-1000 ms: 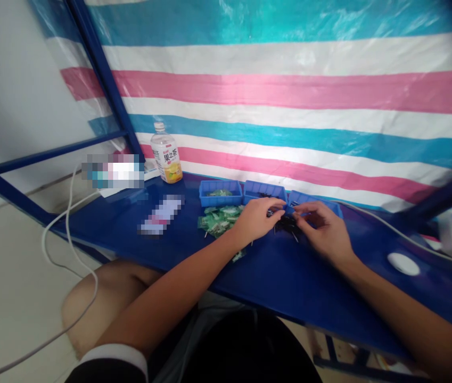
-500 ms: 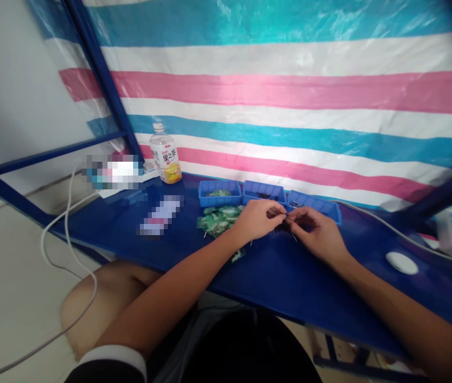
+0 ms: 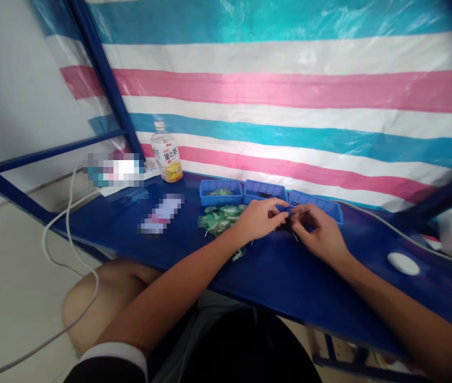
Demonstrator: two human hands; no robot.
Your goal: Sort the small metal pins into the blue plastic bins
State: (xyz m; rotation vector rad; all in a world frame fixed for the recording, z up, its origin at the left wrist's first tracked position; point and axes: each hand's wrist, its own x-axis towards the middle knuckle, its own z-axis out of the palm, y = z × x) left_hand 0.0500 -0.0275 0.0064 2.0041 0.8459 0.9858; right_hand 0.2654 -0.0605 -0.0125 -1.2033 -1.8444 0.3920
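Note:
My left hand (image 3: 261, 219) is over the blue tabletop, in front of the middle blue bin (image 3: 264, 190). Its index finger and thumb stand apart, and nothing shows between them. Close against it, my right hand (image 3: 317, 230) is bent in a pinch in front of the right blue bin (image 3: 321, 208). Whatever those fingertips hold is too small to name. Dark thin pieces (image 3: 285, 224) lie below the fingertips, partly hidden by the hands. Left of my left hand spreads a pile of small green packets (image 3: 220, 219), and the left blue bin (image 3: 220, 200) behind it has similar greenish pieces inside.
A drink bottle (image 3: 166, 155) stands at the back left, near a blurred-out phone-like object (image 3: 162, 214). On the right lie a white oval object (image 3: 403, 264) and a cable (image 3: 385, 234). A striped sheet (image 3: 289, 90) hangs behind the blue table (image 3: 273, 282).
The fingertips of my left hand have come apart from their pinch, with the index finger straightened. My right hand stays nearly in place, still pinched. The view has shifted slightly.

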